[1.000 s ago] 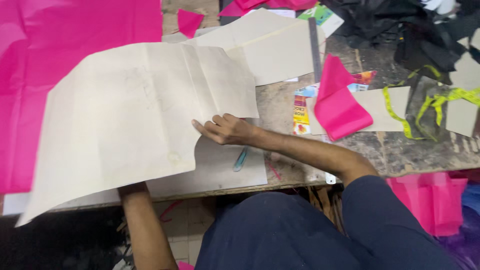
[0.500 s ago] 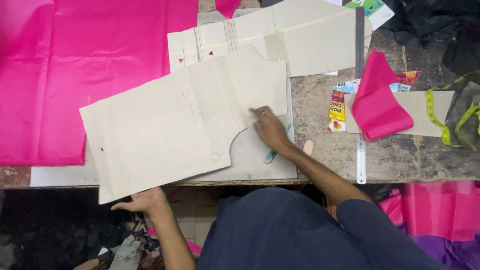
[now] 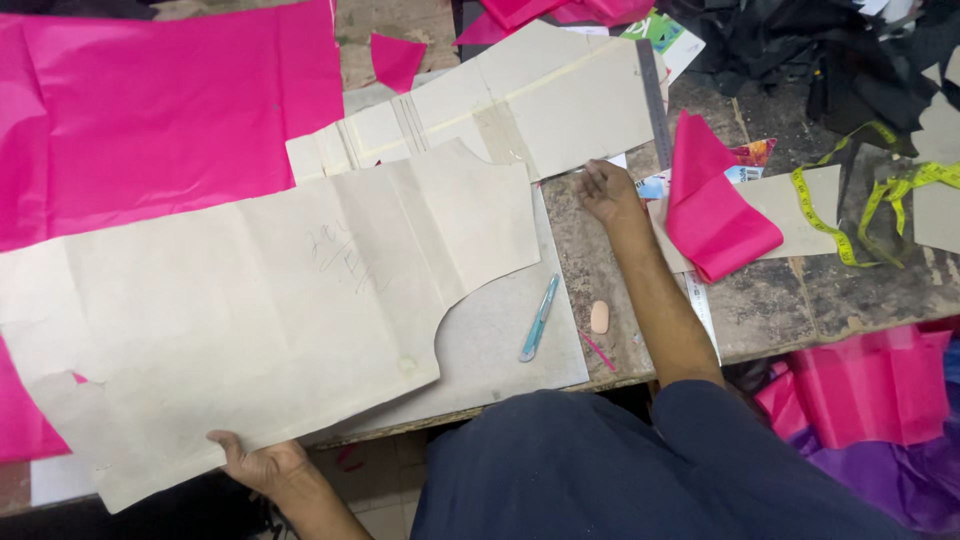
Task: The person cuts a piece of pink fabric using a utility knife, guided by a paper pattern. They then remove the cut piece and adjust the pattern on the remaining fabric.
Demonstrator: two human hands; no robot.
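Pink fabric sheet (image 3: 170,110): largest item, spread flat over the far left of the worktable (image 3: 770,300); its near edge runs under the paper pattern.

Large paper pattern (image 3: 260,310): cream, creased, with a curved cut-out on its right edge. It lies flat across the near left of the table, overlapping the pink fabric and a grey board (image 3: 500,340), and overhangs the near table edge. The left hand (image 3: 262,464) pinches its near edge from below, thumb on top, fingers hidden beneath; the sheet stretches away from that hold, up and to the right.

Second paper pattern (image 3: 530,110): pale, folded, farther back, touching the top of the large one.

Folded pink cloth (image 3: 712,215): right of centre, resting on a paper piece.

Metal ruler (image 3: 655,90): along the right edge of the second pattern.

Yellow tape measure (image 3: 850,210): looped at the far right.

Right hand (image 3: 605,188): fingers loosely spread, holding nothing, resting on bare table at the corner of the second pattern, well apart from the large pattern.

Blue pen (image 3: 538,318): on the grey board, just right of the cut-out.

Tailor's chalk (image 3: 599,317): small, peach-coloured, beside the pen.
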